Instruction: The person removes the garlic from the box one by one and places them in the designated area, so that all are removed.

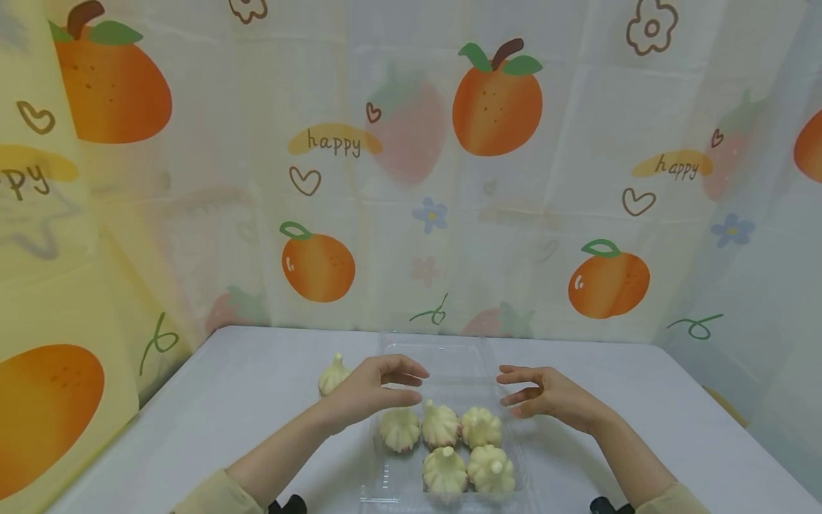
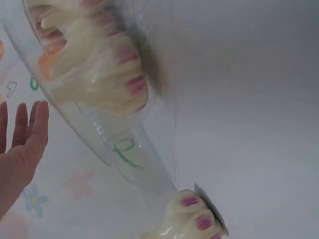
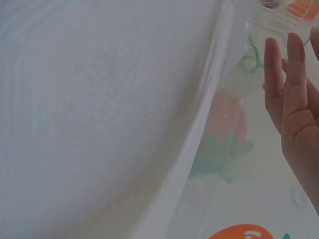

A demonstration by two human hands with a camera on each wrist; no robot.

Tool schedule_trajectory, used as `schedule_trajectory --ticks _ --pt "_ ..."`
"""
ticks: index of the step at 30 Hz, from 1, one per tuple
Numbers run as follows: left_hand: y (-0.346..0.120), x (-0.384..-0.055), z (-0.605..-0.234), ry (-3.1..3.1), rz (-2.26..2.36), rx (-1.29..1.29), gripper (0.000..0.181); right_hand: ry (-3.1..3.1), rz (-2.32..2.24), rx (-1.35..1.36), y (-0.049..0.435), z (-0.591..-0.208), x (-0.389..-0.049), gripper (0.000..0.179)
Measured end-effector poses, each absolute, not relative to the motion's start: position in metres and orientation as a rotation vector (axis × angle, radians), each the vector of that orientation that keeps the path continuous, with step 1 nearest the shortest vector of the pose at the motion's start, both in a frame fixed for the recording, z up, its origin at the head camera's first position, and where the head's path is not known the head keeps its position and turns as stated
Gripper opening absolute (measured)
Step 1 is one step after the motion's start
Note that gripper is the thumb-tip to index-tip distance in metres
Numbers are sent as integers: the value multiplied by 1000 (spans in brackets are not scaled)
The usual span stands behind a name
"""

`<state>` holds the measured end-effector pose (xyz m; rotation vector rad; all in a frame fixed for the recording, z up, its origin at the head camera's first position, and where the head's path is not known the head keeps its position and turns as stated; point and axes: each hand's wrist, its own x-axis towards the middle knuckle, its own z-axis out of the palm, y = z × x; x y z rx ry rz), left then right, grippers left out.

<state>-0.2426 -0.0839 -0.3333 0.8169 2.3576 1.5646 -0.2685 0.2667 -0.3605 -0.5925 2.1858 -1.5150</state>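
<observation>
Closest in, two garlic bulbs [image 1: 444, 470] sit inside the clear container [image 1: 399, 477], three more [image 1: 440, 424] lined up behind! Past them, left hand [image 1: 379, 385] and right hand [image 1: 546, 394] hang apart, both empty, fingers loosely extended. Beyond the left wrist, a lone bulb [image 1: 333, 376] stands on the surface [image 1: 257, 392]; farthest, the clear lid [image 1: 443, 355] lies open.

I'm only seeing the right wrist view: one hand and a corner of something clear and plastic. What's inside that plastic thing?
Observer: In the head view, five garlic bulbs show in the clear container.
Visitor: Neat! Is any garlic outside it?
Observer: Yes, a lone bulb sits on the table, left of the container.
Visitor: And what's the other hand holding?
Observer: The left hand is empty; its fingers hold nothing.
</observation>
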Motion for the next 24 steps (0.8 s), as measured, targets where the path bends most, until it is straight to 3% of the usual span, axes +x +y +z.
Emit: schedule_trajectory --ticks 6,24 --pt "-74 -235 -335 2246 1492 889 27 2193 -1505 -591 267 -361 -269 68" --pt "-60 -222 -344 2107 1351 957 29 2182 -1484 -630 266 -363 -272 62"
